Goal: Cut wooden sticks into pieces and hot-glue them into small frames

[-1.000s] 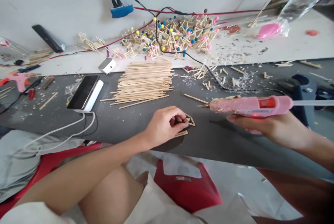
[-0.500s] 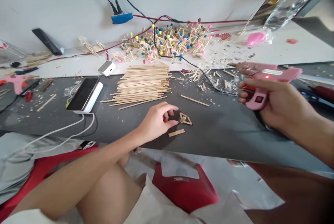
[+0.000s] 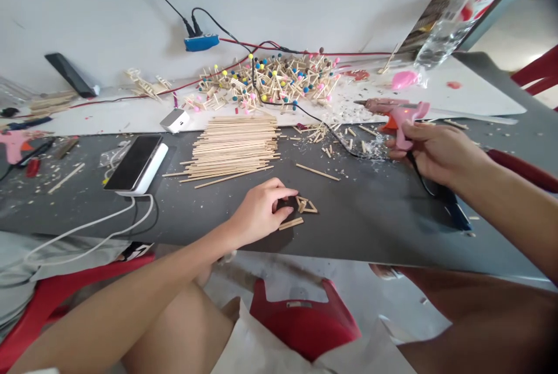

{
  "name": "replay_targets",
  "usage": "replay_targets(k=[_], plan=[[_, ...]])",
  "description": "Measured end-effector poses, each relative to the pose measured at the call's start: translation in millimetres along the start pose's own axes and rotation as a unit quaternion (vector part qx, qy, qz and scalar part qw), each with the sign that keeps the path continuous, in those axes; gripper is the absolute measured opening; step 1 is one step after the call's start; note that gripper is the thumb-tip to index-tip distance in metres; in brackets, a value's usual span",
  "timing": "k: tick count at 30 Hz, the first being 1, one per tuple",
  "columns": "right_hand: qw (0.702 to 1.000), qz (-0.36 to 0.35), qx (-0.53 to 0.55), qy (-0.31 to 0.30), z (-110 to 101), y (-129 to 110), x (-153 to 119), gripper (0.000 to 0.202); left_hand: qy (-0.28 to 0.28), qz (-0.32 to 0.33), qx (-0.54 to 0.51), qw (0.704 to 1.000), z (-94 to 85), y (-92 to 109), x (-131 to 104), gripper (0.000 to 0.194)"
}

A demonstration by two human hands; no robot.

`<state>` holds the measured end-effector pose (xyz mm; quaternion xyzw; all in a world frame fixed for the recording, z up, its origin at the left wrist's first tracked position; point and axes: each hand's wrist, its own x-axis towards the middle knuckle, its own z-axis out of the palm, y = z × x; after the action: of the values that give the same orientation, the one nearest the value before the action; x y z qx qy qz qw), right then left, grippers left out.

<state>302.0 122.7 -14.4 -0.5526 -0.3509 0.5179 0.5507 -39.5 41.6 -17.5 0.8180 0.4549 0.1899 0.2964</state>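
My left hand (image 3: pixel 260 211) rests on the dark tabletop, thumb and forefinger apart at the left end of a small frame of glued wooden sticks (image 3: pixel 311 206). Whether the fingertips touch it I cannot tell. Short cut sticks (image 3: pixel 290 223) lie side by side just below. On the right, my right hand (image 3: pixel 440 150) is closed around the handle of a pink hot glue gun (image 3: pixel 407 112), whose nozzle points left and whose small light glows orange. A single stick (image 3: pixel 317 172) lies between the hands.
A stack of long sticks (image 3: pixel 238 147) lies behind my left hand. Farther back is a heap of stick pieces with coloured balls (image 3: pixel 279 80). A phone (image 3: pixel 135 161) on a white block, red-handled pliers (image 3: pixel 523 169), a plastic bottle (image 3: pixel 466 19) and a power cord (image 3: pixel 322 118) are around.
My right hand has carried the glue gun left and farther back over the table. The left hand stays by the small stick frame. The view has shifted slightly.
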Motion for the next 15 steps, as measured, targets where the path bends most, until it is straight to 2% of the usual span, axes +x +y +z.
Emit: replay_targets(k=[3, 6, 9, 11, 13, 15], plan=[[0.998, 0.041, 0.045, -0.03, 2, 3, 18, 0.015, -0.002, 0.004, -0.008, 1.0, -0.1, 1, -1, 0.029], [0.997, 0.05, 0.022, -0.045, 7, 4, 29, 0.03, 0.005, 0.0, -0.025, 1.0, 1.0, 0, -2, 0.021], [0.998, 0.012, -0.054, -0.027, 11, 7, 36, 0.044, 0.008, -0.001, -0.04, 0.999, 1.1, -1, -3, 0.017], [0.986, -0.042, -0.163, 0.001, 13, 9, 38, 0.05, 0.008, -0.007, -0.044, 0.999, -0.5, 0, -6, 0.014], [0.94, -0.098, -0.325, 0.039, 12, 10, 40, 0.05, 0.005, -0.023, -0.032, 0.999, -2.9, 4, -9, 0.012], [0.863, -0.152, -0.476, 0.075, 11, 9, 38, 0.045, -0.01, -0.045, 0.0, 0.999, -5.2, 10, -14, 0.015]])
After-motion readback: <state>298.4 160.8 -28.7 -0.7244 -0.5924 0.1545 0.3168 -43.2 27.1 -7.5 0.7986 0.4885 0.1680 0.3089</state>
